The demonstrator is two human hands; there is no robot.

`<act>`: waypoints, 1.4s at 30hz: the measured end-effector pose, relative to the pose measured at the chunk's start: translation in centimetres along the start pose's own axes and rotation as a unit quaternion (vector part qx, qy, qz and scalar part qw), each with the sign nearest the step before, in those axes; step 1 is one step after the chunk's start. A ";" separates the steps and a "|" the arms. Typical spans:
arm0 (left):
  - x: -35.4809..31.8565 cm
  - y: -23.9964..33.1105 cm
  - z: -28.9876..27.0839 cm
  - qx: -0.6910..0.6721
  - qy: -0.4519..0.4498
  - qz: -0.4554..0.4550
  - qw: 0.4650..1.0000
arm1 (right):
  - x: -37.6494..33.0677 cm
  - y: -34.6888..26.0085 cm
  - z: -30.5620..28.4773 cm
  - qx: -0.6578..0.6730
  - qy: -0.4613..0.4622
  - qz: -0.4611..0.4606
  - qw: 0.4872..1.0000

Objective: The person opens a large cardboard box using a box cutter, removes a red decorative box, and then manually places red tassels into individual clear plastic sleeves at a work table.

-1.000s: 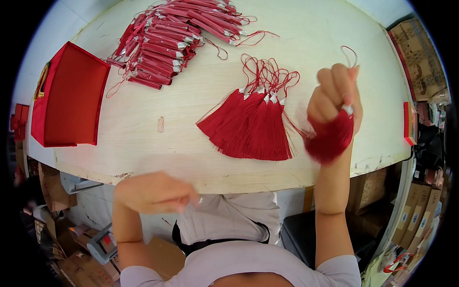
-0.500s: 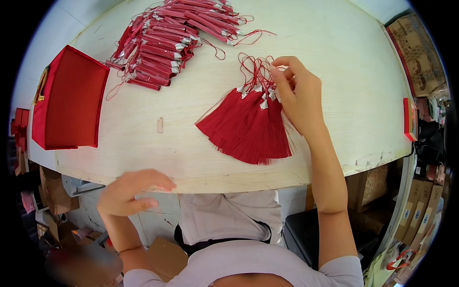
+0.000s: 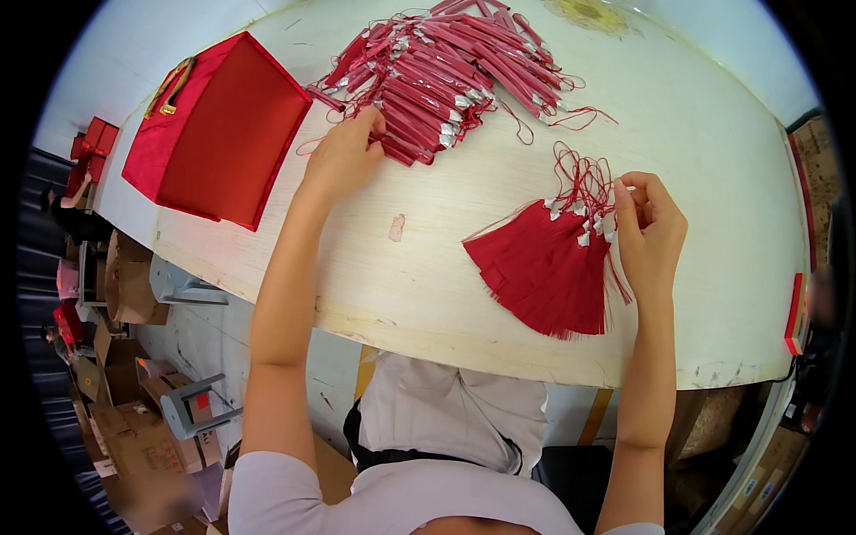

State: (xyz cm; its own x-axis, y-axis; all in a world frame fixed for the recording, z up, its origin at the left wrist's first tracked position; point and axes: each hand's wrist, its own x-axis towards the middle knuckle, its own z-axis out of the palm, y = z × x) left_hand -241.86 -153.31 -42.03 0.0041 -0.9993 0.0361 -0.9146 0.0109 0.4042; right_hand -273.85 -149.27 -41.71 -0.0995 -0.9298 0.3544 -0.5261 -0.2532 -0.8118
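My left hand (image 3: pixel 343 159) reaches to the near left end of a pile of wrapped red tassels (image 3: pixel 428 85). Its fingers curl round the end of a nearest wrapped tassel (image 3: pixel 399 153), partly hiding it. At the right, my right hand (image 3: pixel 655 227) is closed in a pinch at the corded tops of a fan of unwrapped red tassels (image 3: pixel 548 267). Thumb and forefinger meet at a thin red cord there; the other fingers are bent in. Silvery bits show at the tassel heads, and their cord loops lie bunched above them.
An open red box (image 3: pixel 236 134) with a gold-coloured handle lies at the table's left. A small pinkish mark (image 3: pixel 397 227) shows on the pale tabletop (image 3: pixel 410 285). Cardboard boxes (image 3: pixel 147 437) and a grey stool (image 3: pixel 201 406) stand below left. People are at the far left.
My left hand has risen from beyond the table's front edge to the wrapped tassels. My right hand stays at the tassel tops. The whole view has shifted, with the table things now further right.
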 end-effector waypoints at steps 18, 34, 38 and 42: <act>-3.4 0.4 -1.4 -0.151 0.094 0.133 0.975 | -0.2 -0.1 0.2 0.033 -0.010 -0.023 0.999; -7.9 13.2 3.3 -0.654 -0.269 0.057 0.705 | -0.8 -1.3 -1.0 0.419 -0.324 0.105 0.842; -8.0 13.3 3.5 -0.614 -0.329 -0.011 0.718 | -0.8 -0.9 -0.8 0.412 -0.291 0.076 0.860; -7.8 13.1 3.5 -0.613 -0.396 0.014 0.684 | -1.2 -1.1 -0.2 0.384 -0.218 0.057 0.895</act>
State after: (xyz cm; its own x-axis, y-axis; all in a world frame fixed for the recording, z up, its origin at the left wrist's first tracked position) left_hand -255.30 -145.47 -40.23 -0.6706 -0.6983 -0.2501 0.1179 -0.4333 0.8935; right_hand -273.37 -147.83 -41.13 0.3117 -0.9348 0.1701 0.2189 -0.1036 -0.9702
